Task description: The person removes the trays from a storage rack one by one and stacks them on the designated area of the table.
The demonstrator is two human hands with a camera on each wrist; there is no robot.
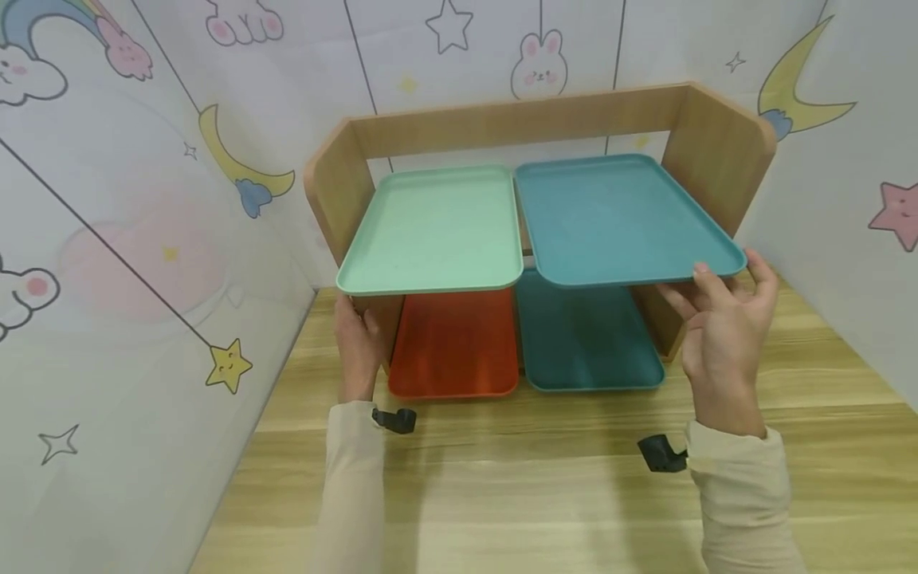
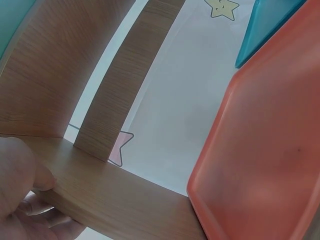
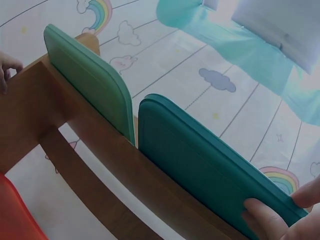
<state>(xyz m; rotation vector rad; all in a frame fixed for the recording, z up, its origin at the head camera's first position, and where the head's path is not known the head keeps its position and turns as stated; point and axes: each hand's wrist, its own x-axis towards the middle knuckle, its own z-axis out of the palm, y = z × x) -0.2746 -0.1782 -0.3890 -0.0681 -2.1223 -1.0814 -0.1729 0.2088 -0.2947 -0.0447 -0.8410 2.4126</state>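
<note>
My right hand (image 1: 726, 339) pinches the front right corner of a blue tray (image 1: 624, 219) on the upper level of a wooden shelf rack (image 1: 724, 151). In the right wrist view, the thumb and fingers lie on either side of the tray's rim. Beside it on the same level is a mint green tray (image 1: 437, 231). My left hand (image 1: 356, 343) grips the rack's left side panel (image 2: 100, 192) below the mint tray; the left wrist view shows the thumb on one face and fingers past the edge. Part of that hand is hidden in the head view.
On the lower level lie a red-orange tray (image 1: 455, 343) at left and a dark teal tray (image 1: 588, 335) at right. The rack stands on a light wood-grain table (image 1: 516, 494). Patterned cloth walls (image 1: 129, 263) enclose it at the back and sides.
</note>
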